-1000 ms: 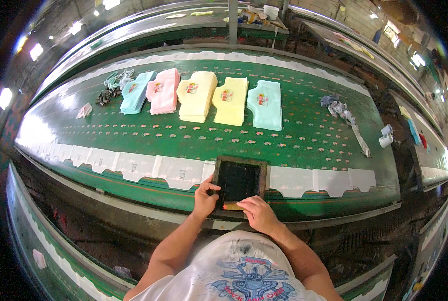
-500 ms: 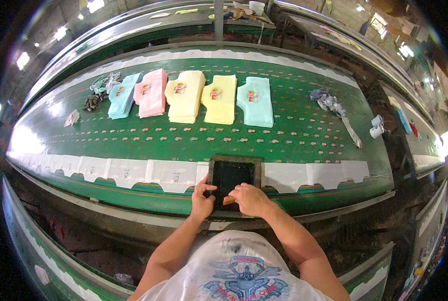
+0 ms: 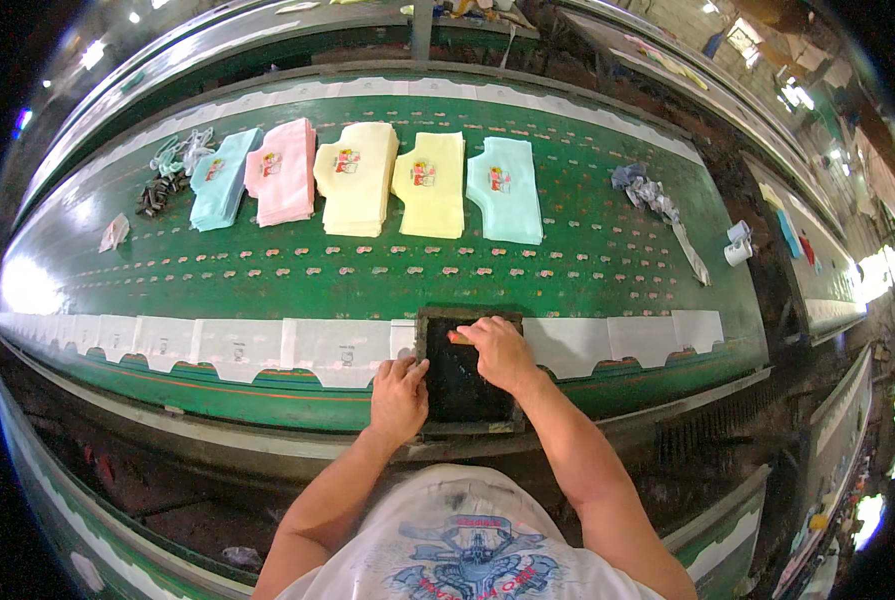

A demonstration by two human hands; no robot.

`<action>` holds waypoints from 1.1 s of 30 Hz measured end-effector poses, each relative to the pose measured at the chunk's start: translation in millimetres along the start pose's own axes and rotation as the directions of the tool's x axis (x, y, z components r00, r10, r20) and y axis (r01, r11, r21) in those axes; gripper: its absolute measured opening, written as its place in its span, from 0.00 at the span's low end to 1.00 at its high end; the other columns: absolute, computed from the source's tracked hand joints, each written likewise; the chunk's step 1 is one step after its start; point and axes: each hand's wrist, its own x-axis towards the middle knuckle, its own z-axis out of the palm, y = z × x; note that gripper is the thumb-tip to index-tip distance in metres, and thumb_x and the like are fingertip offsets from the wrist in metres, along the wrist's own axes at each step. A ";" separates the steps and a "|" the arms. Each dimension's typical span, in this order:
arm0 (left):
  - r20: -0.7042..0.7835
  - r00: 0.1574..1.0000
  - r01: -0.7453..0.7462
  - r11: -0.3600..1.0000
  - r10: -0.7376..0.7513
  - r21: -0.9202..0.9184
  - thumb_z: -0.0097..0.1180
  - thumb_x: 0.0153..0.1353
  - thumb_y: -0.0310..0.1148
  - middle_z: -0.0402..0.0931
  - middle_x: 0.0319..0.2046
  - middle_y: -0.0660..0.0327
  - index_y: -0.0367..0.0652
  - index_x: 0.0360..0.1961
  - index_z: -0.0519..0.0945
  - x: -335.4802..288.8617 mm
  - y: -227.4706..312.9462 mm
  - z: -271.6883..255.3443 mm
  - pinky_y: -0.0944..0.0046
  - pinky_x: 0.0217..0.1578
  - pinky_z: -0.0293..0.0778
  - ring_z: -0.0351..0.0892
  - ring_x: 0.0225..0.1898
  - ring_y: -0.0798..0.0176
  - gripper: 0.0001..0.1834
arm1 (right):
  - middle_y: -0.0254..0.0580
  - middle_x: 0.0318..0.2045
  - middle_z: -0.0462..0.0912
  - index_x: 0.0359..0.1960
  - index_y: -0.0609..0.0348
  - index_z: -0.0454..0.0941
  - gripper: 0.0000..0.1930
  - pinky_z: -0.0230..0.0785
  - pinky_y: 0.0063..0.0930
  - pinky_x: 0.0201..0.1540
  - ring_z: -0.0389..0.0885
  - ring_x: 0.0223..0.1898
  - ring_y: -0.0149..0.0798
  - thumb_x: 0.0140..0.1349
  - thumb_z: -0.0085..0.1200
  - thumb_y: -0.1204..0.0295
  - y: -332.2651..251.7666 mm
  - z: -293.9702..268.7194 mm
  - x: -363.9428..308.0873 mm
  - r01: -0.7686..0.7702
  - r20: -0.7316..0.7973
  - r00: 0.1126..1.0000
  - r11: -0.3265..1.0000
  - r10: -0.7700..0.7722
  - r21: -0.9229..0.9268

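Note:
A dark screen-printing frame (image 3: pixel 470 428) lies over the row of white cloth pieces (image 3: pixel 339 350) at the near edge of the green table. My left hand (image 3: pixel 399 400) has its fingers curled on the frame's left side. Inside the frame, close to its far end, my right hand (image 3: pixel 504 353) grips a squeegee (image 3: pixel 459 338), of which only a short orange-yellow end shows. Black mesh fills the frame, and the cloth beneath it is hidden.
Across the table (image 3: pixel 347 295) lie printed cloth stacks: blue (image 3: pixel 225 185), pink (image 3: pixel 285 185), cream (image 3: pixel 359 200), yellow (image 3: pixel 432 205) and another blue (image 3: pixel 509 205). Rags (image 3: pixel 657 200) and a white cup (image 3: pixel 737 250) are at the right; tangled strips (image 3: pixel 162 190) are at the left.
My right hand has moved the squeegee from the near part of the frame to its far end. My left hand stays at the frame's left side, slightly nearer me. The view has shifted a little.

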 end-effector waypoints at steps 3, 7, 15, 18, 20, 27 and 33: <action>0.016 1.000 -0.005 1.000 0.004 0.019 0.67 0.63 0.24 0.82 0.60 0.47 0.41 0.64 0.87 1.5 2.5 -4.0 0.38 0.62 0.77 0.80 0.60 0.37 0.26 | 0.48 0.50 0.88 0.60 0.58 0.89 0.22 0.78 0.52 0.63 0.84 0.57 0.58 0.64 0.58 0.82 -19.0 1.7 -26.1 0.013 0.027 1.000 0.999 -0.012 -0.035; 0.034 0.999 0.001 1.000 -0.001 -0.003 0.68 0.63 0.23 0.82 0.63 0.42 0.38 0.67 0.85 1.8 4.1 -3.9 0.37 0.63 0.77 0.79 0.60 0.34 0.28 | 0.45 0.51 0.88 0.63 0.58 0.89 0.24 0.76 0.50 0.62 0.83 0.55 0.55 0.65 0.58 0.80 -41.3 4.4 -64.0 0.041 0.018 0.999 0.998 -0.040 -0.038; -0.131 0.988 0.051 0.973 -0.083 -0.226 0.71 0.57 0.20 0.75 0.74 0.41 0.43 0.66 0.87 -17.3 -8.0 34.2 0.38 0.72 0.72 0.74 0.72 0.33 0.32 | 0.47 0.53 0.87 0.63 0.59 0.89 0.25 0.78 0.49 0.61 0.82 0.55 0.55 0.63 0.57 0.77 -75.5 -0.5 -116.7 0.047 0.052 0.997 0.999 -0.047 0.014; -0.166 0.972 0.099 0.929 -0.167 -0.357 0.67 0.52 0.13 0.74 0.75 0.42 0.46 0.64 0.88 -16.6 4.0 43.3 0.40 0.74 0.71 0.74 0.73 0.35 0.35 | 0.47 0.53 0.87 0.61 0.59 0.89 0.21 0.78 0.48 0.62 0.83 0.55 0.55 0.67 0.61 0.72 -73.4 -4.7 -122.4 0.037 0.063 0.997 0.997 -0.041 0.072; -0.146 0.966 0.146 0.916 -0.214 -0.374 0.64 0.50 0.11 0.75 0.75 0.42 0.46 0.60 0.90 -17.2 3.8 46.4 0.41 0.75 0.71 0.73 0.74 0.36 0.34 | 0.47 0.54 0.87 0.61 0.60 0.89 0.20 0.78 0.48 0.63 0.83 0.56 0.55 0.68 0.64 0.71 -73.6 -10.8 -121.6 0.026 0.051 0.998 0.990 -0.033 0.136; -0.220 0.959 0.066 0.897 -0.178 -0.438 0.60 0.47 0.09 0.74 0.77 0.39 0.45 0.48 0.91 -8.5 31.7 57.9 0.42 0.77 0.68 0.72 0.77 0.36 0.28 | 0.47 0.55 0.88 0.60 0.59 0.89 0.20 0.77 0.49 0.66 0.84 0.59 0.55 0.65 0.69 0.74 -32.8 -18.5 -145.7 0.010 -0.037 0.999 0.977 -0.002 0.212; -0.209 0.967 0.026 0.869 -0.148 -0.493 0.56 0.49 0.06 0.70 0.78 0.38 0.44 0.47 0.89 12.4 113.1 97.4 0.41 0.77 0.67 0.69 0.78 0.34 0.27 | 0.48 0.56 0.88 0.58 0.60 0.90 0.18 0.78 0.51 0.67 0.84 0.60 0.56 0.66 0.66 0.77 27.0 -52.9 -191.5 -0.054 -0.078 0.994 0.972 0.074 0.228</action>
